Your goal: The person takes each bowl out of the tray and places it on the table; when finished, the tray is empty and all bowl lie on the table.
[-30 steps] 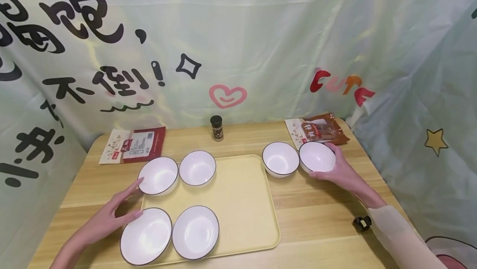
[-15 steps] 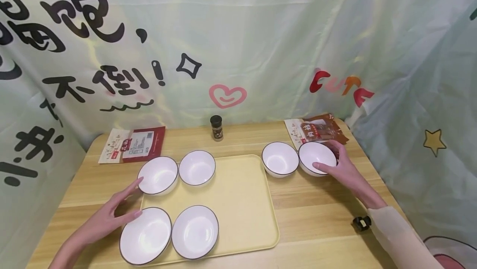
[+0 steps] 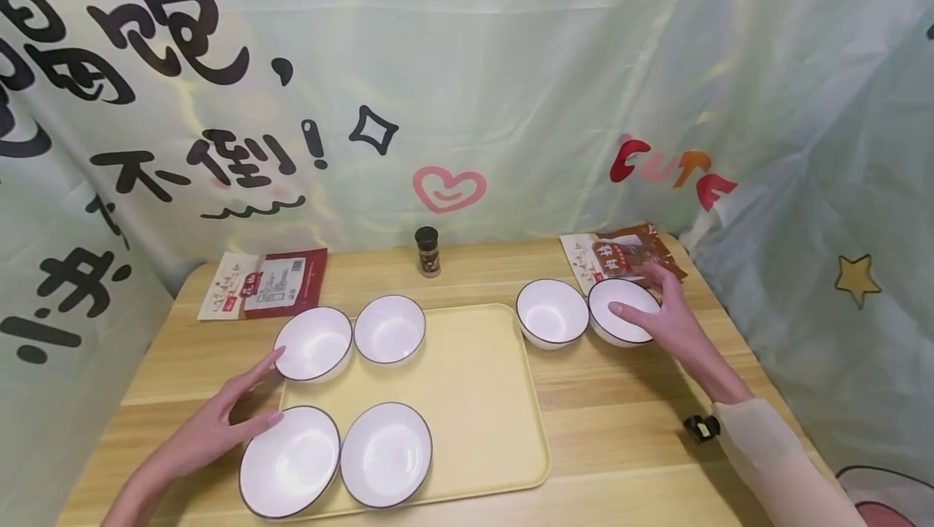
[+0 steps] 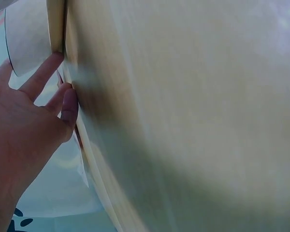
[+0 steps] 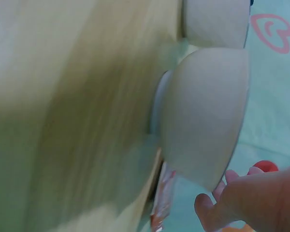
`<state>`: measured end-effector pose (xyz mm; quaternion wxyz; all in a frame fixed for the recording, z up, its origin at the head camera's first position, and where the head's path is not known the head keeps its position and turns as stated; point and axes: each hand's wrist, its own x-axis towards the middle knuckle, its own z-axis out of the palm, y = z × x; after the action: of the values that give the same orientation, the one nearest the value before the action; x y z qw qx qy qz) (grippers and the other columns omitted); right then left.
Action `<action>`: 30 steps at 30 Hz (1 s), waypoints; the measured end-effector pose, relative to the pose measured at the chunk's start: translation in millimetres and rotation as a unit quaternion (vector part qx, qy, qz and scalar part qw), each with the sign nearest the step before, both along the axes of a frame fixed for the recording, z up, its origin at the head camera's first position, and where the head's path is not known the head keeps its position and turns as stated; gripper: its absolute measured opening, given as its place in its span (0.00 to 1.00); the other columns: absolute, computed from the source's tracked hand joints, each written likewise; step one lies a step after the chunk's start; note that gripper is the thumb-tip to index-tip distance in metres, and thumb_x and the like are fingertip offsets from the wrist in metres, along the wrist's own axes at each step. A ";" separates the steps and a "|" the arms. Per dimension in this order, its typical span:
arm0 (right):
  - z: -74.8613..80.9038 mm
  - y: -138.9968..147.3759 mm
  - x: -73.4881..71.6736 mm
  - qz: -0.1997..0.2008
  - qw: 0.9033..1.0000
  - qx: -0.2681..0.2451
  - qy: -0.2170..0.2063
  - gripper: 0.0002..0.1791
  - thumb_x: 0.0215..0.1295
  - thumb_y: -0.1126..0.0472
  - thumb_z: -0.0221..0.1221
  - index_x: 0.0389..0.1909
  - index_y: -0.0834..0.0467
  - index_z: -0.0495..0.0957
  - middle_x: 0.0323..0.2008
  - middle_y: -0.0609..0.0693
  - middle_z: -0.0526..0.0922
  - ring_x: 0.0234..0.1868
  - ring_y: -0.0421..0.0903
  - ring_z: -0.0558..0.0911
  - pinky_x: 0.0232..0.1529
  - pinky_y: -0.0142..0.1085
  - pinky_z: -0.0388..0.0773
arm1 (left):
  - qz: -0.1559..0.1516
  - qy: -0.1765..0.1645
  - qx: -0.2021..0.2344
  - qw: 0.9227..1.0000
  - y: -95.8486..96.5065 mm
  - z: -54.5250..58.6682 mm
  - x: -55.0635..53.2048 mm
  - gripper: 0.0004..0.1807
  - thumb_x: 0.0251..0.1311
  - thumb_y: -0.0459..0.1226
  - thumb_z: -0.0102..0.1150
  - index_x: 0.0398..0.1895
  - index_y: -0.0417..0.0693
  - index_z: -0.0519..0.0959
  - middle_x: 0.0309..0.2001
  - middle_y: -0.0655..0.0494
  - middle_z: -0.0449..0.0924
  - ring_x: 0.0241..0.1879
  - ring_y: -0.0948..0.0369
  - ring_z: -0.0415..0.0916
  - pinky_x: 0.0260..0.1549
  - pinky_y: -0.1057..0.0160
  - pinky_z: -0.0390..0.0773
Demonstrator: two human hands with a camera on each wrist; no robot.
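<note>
My right hand hovers over the near right rim of a white dark-rimmed bowl, thumb and fingers apart; the right wrist view shows the fingertips close to the rim of that bowl, and whether they touch it I cannot tell. A second white bowl stands beside it on the left. My left hand lies spread at the left, fingertips at the rim of the back left bowl and thumb at the larger front left bowl. Two more bowls, back and front, stand right of those.
A pale yellow tray bears the left group of bowls on a wooden table. Behind stand a black-capped spice jar, a red and white packet and a brown packet. A printed cloth hangs at the back.
My right hand has let go of the far right bowl and lifted slightly, its thumb moving from the bowl's near side to above its inside. The left hand keeps its place.
</note>
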<state>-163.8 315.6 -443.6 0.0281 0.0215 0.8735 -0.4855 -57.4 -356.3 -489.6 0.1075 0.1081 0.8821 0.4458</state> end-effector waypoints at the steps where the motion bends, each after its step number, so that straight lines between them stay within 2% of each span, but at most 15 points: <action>1: 2.3 -1.6 -0.8 0.001 1.000 -0.001 0.005 0.63 0.72 0.46 0.72 0.88 0.62 0.37 0.85 0.70 0.44 0.83 0.71 0.47 0.78 0.72 0.49 | 0.000 0.001 -0.001 1.000 0.6 -0.4 -0.2 0.49 0.74 0.40 0.69 0.90 0.71 0.52 0.87 0.45 0.49 0.83 0.48 0.48 0.65 0.14 0.53; 4: 8.2 -8.7 -3.4 -0.003 1.000 -0.004 0.024 0.62 0.71 0.48 0.74 0.88 0.62 0.40 0.84 0.69 0.47 0.83 0.70 0.49 0.78 0.71 0.50 | 0.004 -0.003 -0.005 1.000 1.0 -0.5 -0.2 0.50 0.74 0.40 0.69 0.90 0.71 0.52 0.87 0.42 0.48 0.80 0.33 0.48 0.64 0.14 0.54; 7: 12.7 -17.1 -6.1 -0.005 0.999 -0.011 0.044 0.61 0.69 0.49 0.75 0.88 0.62 0.43 0.83 0.69 0.51 0.82 0.69 0.52 0.77 0.70 0.52 | 0.006 -0.004 -0.009 1.000 0.5 -0.2 0.3 0.50 0.74 0.40 0.69 0.90 0.71 0.51 0.87 0.40 0.48 0.78 0.27 0.48 0.64 0.14 0.54; 14: 22.9 -37.6 -10.8 0.002 0.998 -0.021 0.057 0.59 0.70 0.52 0.74 0.88 0.61 0.45 0.83 0.66 0.47 0.82 0.67 0.51 0.79 0.68 0.51 | 0.005 -0.010 -0.010 1.000 1.3 0.0 -0.9 0.50 0.74 0.40 0.69 0.91 0.70 0.51 0.87 0.40 0.47 0.79 0.26 0.47 0.64 0.13 0.52; 22: 28.6 -62.7 -17.2 0.029 0.998 -0.036 0.052 0.61 0.69 0.49 0.75 0.89 0.56 0.44 0.85 0.62 0.46 0.84 0.63 0.50 0.79 0.67 0.51 | 0.006 -0.009 -0.011 1.000 0.6 -1.5 -1.1 0.50 0.74 0.41 0.69 0.90 0.71 0.51 0.87 0.40 0.49 0.79 0.27 0.48 0.64 0.13 0.53; 26: 26.5 -77.5 -18.7 0.050 0.995 -0.057 0.058 0.60 0.69 0.49 0.75 0.89 0.55 0.45 0.85 0.58 0.46 0.85 0.59 0.50 0.80 0.65 0.52 | 0.008 -0.007 -0.010 1.000 -0.1 -2.8 -0.9 0.49 0.74 0.41 0.69 0.90 0.71 0.52 0.87 0.42 0.49 0.79 0.29 0.48 0.65 0.15 0.54; 30: 20.1 -94.2 -19.9 0.060 0.993 -0.075 0.074 0.57 0.69 0.50 0.75 0.87 0.55 0.48 0.84 0.56 0.50 0.84 0.57 0.52 0.81 0.61 0.51 | 0.009 -0.005 -0.011 1.000 -0.5 -3.6 -0.6 0.49 0.74 0.41 0.69 0.90 0.71 0.52 0.87 0.42 0.49 0.79 0.29 0.48 0.65 0.15 0.55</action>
<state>-183.6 221.4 -423.5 -0.0066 -0.0690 0.8339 -0.5475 -58.1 -356.8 -493.2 0.1090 0.0969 0.8875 0.4372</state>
